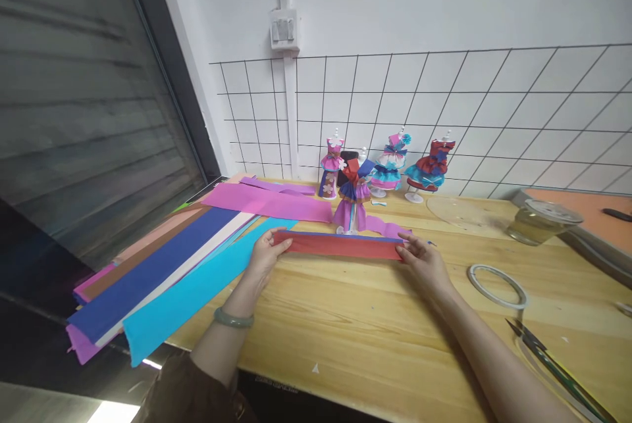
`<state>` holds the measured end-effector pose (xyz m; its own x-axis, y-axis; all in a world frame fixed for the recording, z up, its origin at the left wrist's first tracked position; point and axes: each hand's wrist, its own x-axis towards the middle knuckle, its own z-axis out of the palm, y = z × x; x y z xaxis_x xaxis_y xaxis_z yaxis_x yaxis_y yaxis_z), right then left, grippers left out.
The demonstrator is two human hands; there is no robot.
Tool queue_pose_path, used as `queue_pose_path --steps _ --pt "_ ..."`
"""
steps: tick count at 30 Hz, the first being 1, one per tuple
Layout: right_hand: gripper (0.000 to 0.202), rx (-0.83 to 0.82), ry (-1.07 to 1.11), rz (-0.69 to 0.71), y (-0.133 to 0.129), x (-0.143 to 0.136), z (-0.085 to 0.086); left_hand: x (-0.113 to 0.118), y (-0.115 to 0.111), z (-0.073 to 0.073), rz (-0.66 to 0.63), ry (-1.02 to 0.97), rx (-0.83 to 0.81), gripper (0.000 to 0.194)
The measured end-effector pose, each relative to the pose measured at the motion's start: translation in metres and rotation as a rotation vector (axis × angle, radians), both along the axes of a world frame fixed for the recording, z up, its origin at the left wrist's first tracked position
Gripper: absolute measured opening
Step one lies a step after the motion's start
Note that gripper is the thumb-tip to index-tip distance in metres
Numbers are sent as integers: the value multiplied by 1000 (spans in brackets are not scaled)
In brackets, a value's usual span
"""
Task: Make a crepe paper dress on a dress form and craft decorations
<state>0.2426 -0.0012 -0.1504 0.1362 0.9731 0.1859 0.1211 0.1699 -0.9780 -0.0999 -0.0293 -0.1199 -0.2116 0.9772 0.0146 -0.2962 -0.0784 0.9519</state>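
My left grip (pixel 269 250) and right grip (pixel 419 261) are each pinched closed on an end of the red strip (pixel 340 247), stretched over the bench (pixel 316 324), just before a dressed figure (pixel 353 194). Uneven pulling could tear it; drifting forward could topple the dressed figure.

The left hand (pixel 267 254) and right hand (pixel 426 265) pinch the ends of a blue-edged red strip (pixel 340 247), with a dressed miniature mannequin (pixel 353 191) beyond it at 12 o'clock, scissors (pixel 537 345) at 4 and coloured strips (pixel 158 265) at 9.
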Motion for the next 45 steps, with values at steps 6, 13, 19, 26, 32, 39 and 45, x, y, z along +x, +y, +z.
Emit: queue_pose_path --steps 6,13,19,26,32,39,45 --pt "55 0 -54 29 2 -2 -7 -2 1 -1 53 -118 -40 43" --pt "53 -15 -34 87 -3 -12 -5 -9 5 -2 78 -239 8 35" --pt "57 -84 93 98 -17 -35 8 -9 5 2 -5 -537 31 21" --pt "53 -132 109 154 -39 -72 12 21 -9 6 -413 -565 -184 28" --pt "50 -94 -81 304 -59 -94 17 21 -9 0 -354 -446 -112 13" --pt "51 -161 37 472 -70 -102 22 27 -19 3 -509 -343 -26 33" --pt "38 -242 -9 509 -69 -103 19 31 -23 5 -546 -269 -50 36"
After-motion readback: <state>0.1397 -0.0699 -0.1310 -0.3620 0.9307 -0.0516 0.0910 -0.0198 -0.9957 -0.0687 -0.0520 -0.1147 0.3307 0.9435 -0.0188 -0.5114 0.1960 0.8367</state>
